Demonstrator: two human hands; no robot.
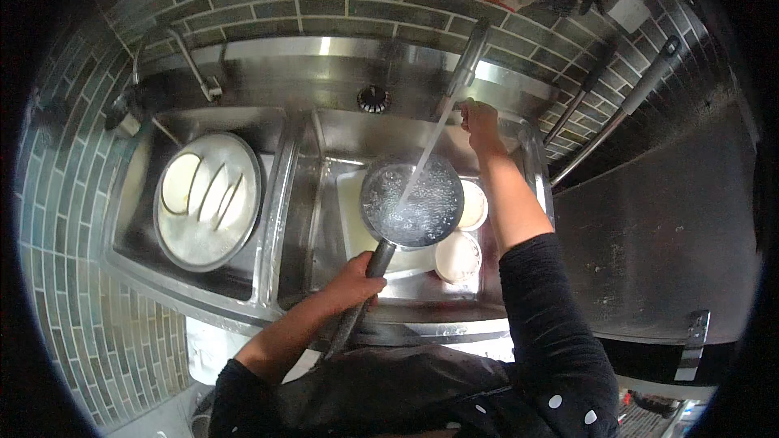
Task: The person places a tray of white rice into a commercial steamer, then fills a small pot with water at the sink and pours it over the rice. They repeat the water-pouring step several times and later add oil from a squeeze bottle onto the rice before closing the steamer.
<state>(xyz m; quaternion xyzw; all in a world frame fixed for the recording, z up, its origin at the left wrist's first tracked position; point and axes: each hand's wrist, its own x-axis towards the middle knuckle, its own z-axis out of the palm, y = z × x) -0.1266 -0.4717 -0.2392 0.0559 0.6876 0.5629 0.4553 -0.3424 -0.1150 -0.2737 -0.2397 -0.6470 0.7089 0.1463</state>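
Observation:
My left hand [359, 280] is closed around the black handle of a round dark pan [412, 201], held level over the right sink basin. Water runs from the faucet [465, 70] in a slanting stream into the pan, and the water inside is rippled with bubbles. My right hand [481, 121] is at the base of the faucet, its fingers curled by the lever, which they mostly hide. Below the pan in the basin lie a pale rectangular tray or board [353, 213] and two round whitish containers or lids, one [457, 257] nearer me and one [473, 205] partly covered.
In the left basin a large round metal bowl [207, 252] holds whitish water and several pale dishes. A metal divider [274, 213] separates the basins. Long-handled tools [639, 91] lean at the right wall, beside a dark metal surface [651, 243]. A second faucet [195, 67] stands at the back left.

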